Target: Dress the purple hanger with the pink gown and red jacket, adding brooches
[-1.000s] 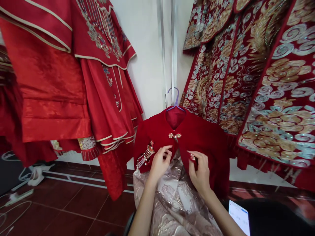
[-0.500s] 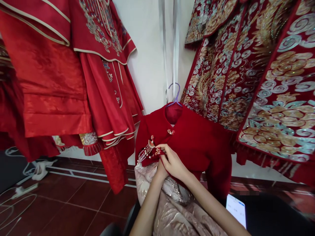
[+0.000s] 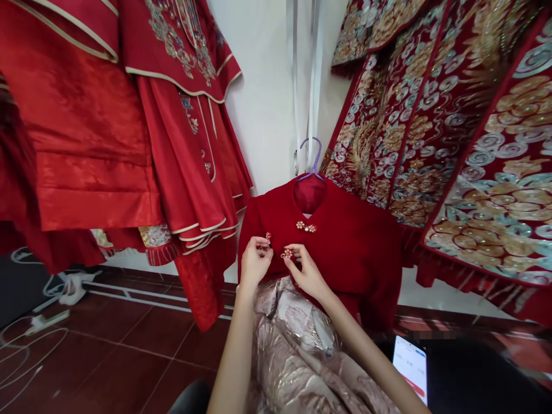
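A dark red jacket (image 3: 345, 241) hangs on a purple hanger (image 3: 314, 158). Two joined jewelled flowers form a collar fastener (image 3: 306, 227) near its neck. Below this, my right hand (image 3: 307, 273) is closed, thumb and fingers pinching a jewelled flower clasp (image 3: 287, 253) with a small loop on its left side. My left hand (image 3: 256, 261) is closed at the jacket's left front, around a tasselled ornament (image 3: 268, 236). Only the ornament's flower top shows above the fingers; its tassels are hidden. A small gap separates both hands. Shiny pinkish-beige brocade fabric (image 3: 302, 351) lies below the jacket.
Red garments with pale trim (image 3: 181, 144) hang at left, and a heavily embroidered red garment (image 3: 414, 126) hangs at right. A lit phone (image 3: 409, 371) lies on a dark surface at lower right. White cables (image 3: 26, 356) and pale shoes (image 3: 72, 290) are on the tiled floor.
My left hand has come out from behind the right hand and moved up-left onto the tasselled ornament, covering its tassels. My right hand still pinches the flower clasp. The view has shifted slightly.
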`<state>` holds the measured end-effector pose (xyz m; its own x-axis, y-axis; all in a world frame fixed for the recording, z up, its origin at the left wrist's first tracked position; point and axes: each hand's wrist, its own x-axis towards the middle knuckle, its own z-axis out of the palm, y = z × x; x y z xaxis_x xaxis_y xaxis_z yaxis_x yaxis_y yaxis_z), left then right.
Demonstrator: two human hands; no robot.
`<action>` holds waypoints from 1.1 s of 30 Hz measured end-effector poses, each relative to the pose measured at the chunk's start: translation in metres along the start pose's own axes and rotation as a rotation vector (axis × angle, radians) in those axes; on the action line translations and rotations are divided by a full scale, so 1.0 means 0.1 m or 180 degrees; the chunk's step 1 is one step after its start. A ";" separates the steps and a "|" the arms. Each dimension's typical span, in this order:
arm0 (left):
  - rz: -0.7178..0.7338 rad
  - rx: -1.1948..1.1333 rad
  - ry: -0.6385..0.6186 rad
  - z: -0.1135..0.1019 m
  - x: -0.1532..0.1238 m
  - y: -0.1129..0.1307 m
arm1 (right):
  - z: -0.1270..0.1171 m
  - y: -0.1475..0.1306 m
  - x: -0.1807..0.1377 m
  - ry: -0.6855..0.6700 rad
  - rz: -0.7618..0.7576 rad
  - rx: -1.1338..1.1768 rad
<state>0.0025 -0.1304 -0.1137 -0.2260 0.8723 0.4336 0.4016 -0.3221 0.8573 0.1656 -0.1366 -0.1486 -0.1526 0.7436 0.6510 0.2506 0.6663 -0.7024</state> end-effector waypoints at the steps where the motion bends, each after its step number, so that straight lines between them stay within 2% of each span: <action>1: -0.0065 0.0122 -0.0115 0.02 0.06 0.01 | -0.01 0.00 0.01 -0.0001 0.0019 0.0033; 5: -0.0410 0.0307 -0.0148 0.03 0.24 0.05 | -0.05 0.02 0.07 -0.0015 0.0045 0.0015; 9: -0.0581 -0.0105 -0.0458 0.01 0.27 0.02 | -0.05 0.00 0.12 0.0071 0.0071 -0.0049; 14: -0.0199 -0.0318 -0.0044 0.03 0.23 0.00 | 0.00 -0.20 0.22 0.0317 0.0043 0.0377; 18: 0.0074 -0.0771 -0.0010 0.05 0.18 0.05 | 0.01 -0.32 0.33 0.0342 -0.0100 0.0360; 25: -0.0133 -0.1292 -0.0047 0.04 0.15 0.06 | 0.05 -0.12 0.41 0.0275 0.0060 0.0429; 33: -0.0196 -0.1387 0.0053 0.06 0.12 0.05 | 0.08 -0.18 0.42 0.0254 0.0083 0.0409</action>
<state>0.0073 -0.1189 -0.1061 -0.2536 0.8898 0.3793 -0.0243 -0.3979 0.9171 0.1468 -0.1174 -0.1112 -0.0700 0.7574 0.6492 0.1282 0.6523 -0.7471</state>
